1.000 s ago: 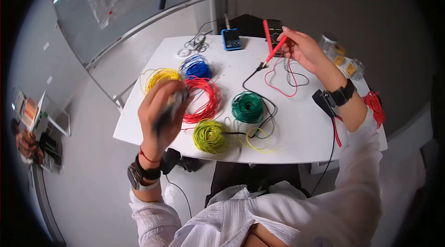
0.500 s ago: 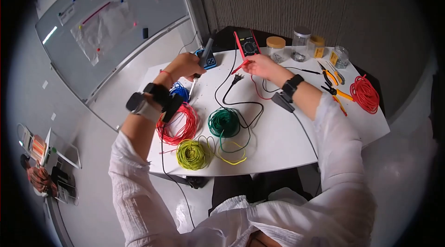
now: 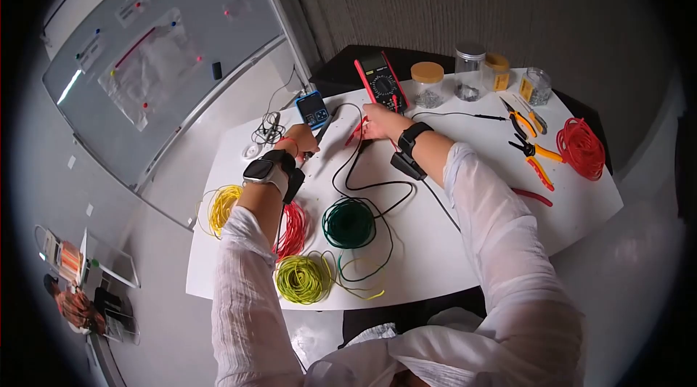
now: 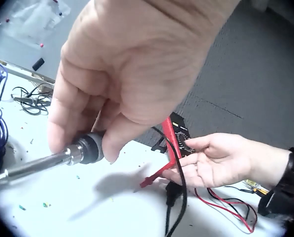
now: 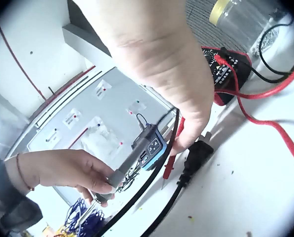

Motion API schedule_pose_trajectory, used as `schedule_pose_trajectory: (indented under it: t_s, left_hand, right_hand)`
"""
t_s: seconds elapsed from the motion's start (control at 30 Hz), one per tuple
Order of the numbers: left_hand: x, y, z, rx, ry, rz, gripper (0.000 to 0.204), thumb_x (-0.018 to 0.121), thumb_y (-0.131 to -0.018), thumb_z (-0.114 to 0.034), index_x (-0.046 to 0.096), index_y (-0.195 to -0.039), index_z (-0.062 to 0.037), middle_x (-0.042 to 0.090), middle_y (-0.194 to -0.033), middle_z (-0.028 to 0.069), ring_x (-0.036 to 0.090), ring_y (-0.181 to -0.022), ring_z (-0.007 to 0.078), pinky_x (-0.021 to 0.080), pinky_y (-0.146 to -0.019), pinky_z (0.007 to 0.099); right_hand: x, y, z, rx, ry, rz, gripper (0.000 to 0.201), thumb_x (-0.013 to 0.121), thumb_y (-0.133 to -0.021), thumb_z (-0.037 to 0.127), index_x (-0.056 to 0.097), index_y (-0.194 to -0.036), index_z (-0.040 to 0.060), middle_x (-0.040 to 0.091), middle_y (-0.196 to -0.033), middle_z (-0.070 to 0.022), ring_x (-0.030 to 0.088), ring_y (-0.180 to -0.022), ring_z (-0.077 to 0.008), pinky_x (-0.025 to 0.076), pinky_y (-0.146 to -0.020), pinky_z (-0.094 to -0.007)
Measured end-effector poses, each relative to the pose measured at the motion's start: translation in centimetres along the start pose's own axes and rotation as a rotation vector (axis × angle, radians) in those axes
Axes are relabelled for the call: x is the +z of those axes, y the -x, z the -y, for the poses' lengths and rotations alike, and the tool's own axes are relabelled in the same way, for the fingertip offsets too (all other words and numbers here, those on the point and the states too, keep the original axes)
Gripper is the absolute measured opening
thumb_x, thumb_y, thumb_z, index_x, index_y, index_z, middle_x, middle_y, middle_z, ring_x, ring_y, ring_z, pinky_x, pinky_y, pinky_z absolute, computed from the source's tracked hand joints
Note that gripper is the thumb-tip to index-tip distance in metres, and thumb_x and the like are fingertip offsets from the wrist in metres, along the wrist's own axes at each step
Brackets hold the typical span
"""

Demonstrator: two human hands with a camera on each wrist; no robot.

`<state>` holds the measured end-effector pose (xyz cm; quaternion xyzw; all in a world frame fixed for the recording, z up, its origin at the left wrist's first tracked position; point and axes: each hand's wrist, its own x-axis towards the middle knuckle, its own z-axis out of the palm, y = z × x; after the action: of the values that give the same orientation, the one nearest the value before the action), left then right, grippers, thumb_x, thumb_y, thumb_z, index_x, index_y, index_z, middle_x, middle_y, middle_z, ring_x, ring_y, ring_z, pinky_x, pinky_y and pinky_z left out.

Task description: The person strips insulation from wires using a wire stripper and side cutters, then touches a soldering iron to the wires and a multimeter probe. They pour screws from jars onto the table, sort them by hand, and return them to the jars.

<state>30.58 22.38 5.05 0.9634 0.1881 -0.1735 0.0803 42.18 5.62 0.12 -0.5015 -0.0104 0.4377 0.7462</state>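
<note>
My left hand grips the handle of a soldering iron, whose metal barrel slants down over the white table. Its grey handle end points toward a blue handheld device with a screen. A red test probe is held in the fingers of my right hand, its thin tip directed down at the tabletop. Right beside those fingers lies a black power plug on its cord. Behind the right hand stands a red and black multimeter with leads plugged in.
Coils of green, yellow-green, yellow and red wire lie around the table. Jars line the back right, with orange-handled pliers and wire strippers before them. Black cord loops across the middle.
My left hand has carried the soldering iron from above the wire coils to the table's back left. My right hand, with the red probe, has come lower and left, near the plug. The view has shifted.
</note>
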Motion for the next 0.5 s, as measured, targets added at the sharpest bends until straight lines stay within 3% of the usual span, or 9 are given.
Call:
schedule_pose_trajectory:
  t_s: [0.1, 0.17, 0.2, 0.23, 0.3, 0.33, 0.37, 0.43, 0.5]
  left_hand:
    - [0.7, -2.0, 0.5, -0.010, -0.035, -0.019, 0.030, 0.068, -0.070, -0.025, 0.065, -0.077, 0.0034, 0.063, -0.063, 0.0116, 0.063, -0.053, 0.0227, 0.051, -0.053, 0.0319]
    - [1.4, -3.1, 1.0, -0.015, -0.134, 0.013, 0.034, 0.060, -0.077, -0.035, 0.066, -0.082, -0.0025, 0.066, -0.069, 0.0078, 0.065, -0.062, 0.0169, 0.051, -0.062, 0.0271]
    - [1.9, -4.0, 1.3, -0.011, -0.147, -0.017, 0.030, 0.060, -0.077, -0.034, 0.067, -0.082, -0.0045, 0.066, -0.069, 0.0067, 0.066, -0.063, 0.0172, 0.050, -0.061, 0.0265]
    - [2.1, -4.1, 1.2, -0.009, -0.147, -0.018, 0.030, 0.060, -0.077, -0.034, 0.067, -0.082, -0.0045, 0.066, -0.069, 0.0067, 0.066, -0.063, 0.0172, 0.050, -0.061, 0.0265]
    - [2.4, -4.3, 1.1, 0.021, -0.211, 0.032, 0.028, 0.060, -0.076, -0.034, 0.067, -0.081, -0.0067, 0.066, -0.068, 0.0061, 0.065, -0.064, 0.0180, 0.050, -0.063, 0.0280]
    - [2.7, -4.6, 1.2, 0.137, -0.429, -0.100, 0.025, 0.060, -0.073, -0.031, 0.067, -0.077, -0.0066, 0.065, -0.070, 0.0083, 0.064, -0.069, 0.0228, 0.050, -0.065, 0.0312]
    - [2.9, -4.9, 1.4, 0.139, -0.422, -0.096, 0.025, 0.060, -0.073, -0.031, 0.067, -0.077, -0.0066, 0.065, -0.070, 0.0083, 0.064, -0.069, 0.0228, 0.050, -0.065, 0.0312]
    - [2.9, -5.1, 1.8, 0.288, -0.513, -0.310, 0.023, 0.057, -0.071, -0.021, 0.066, -0.080, -0.0012, 0.065, -0.081, 0.0168, 0.064, -0.077, 0.0276, 0.052, -0.067, 0.0345]
    - [2.4, -3.4, 0.7, 0.169, -0.234, -0.478, 0.024, 0.054, -0.068, -0.010, 0.065, -0.086, 0.0002, 0.063, -0.086, 0.0206, 0.062, -0.082, 0.0344, 0.051, -0.072, 0.0383]
  right_hand:
    - [0.3, -1.5, 0.2, 0.001, 0.123, -0.044, 0.038, 0.040, -0.088, 0.035, 0.043, -0.109, 0.0038, 0.055, -0.090, -0.0183, 0.060, -0.073, -0.0310, 0.049, -0.054, -0.0378]
    - [0.9, -0.1, 1.0, -0.110, 0.922, -0.326, 0.040, 0.040, -0.088, 0.039, 0.051, -0.096, 0.0018, 0.058, -0.078, -0.0183, 0.060, -0.062, -0.0269, 0.048, -0.048, -0.0369]
    - [0.2, 0.9, 1.1, -0.232, 1.214, -0.243, 0.047, 0.039, -0.088, 0.042, 0.057, -0.082, -0.0006, 0.058, -0.063, -0.0159, 0.058, -0.049, -0.0247, 0.049, -0.045, -0.0364]
    - [0.4, 1.3, 1.2, -0.232, 1.214, -0.246, 0.047, 0.039, -0.088, 0.042, 0.057, -0.082, -0.0006, 0.058, -0.063, -0.0159, 0.058, -0.049, -0.0247, 0.049, -0.045, -0.0364]
    - [1.0, 2.1, 1.3, -0.421, 1.435, -0.369, 0.050, 0.039, -0.087, 0.043, 0.058, -0.075, -0.0020, 0.057, -0.054, -0.0133, 0.057, -0.044, -0.0240, 0.049, -0.044, -0.0346]
    - [1.1, 2.4, 1.7, -0.408, 1.393, -0.335, 0.052, 0.040, -0.087, 0.043, 0.058, -0.074, -0.0032, 0.057, -0.054, -0.0123, 0.058, -0.046, -0.0234, 0.049, -0.044, -0.0348]
    - [1.0, 2.7, 2.2, -0.413, 1.390, -0.276, 0.051, 0.041, -0.087, 0.043, 0.059, -0.076, -0.0026, 0.058, -0.056, -0.0111, 0.058, -0.047, -0.0212, 0.048, -0.043, -0.0337]
    - [0.7, 3.9, 3.4, -0.445, 1.242, -0.139, 0.049, 0.044, -0.087, 0.042, 0.059, -0.082, -0.0042, 0.062, -0.072, -0.0158, 0.060, -0.053, -0.0233, 0.048, -0.046, -0.0344]
    - [1.5, 9.1, 4.4, -0.470, 0.699, 0.013, 0.044, 0.044, -0.087, 0.041, 0.057, -0.087, -0.0007, 0.061, -0.077, -0.0127, 0.060, -0.060, -0.0213, 0.048, -0.050, -0.0325]
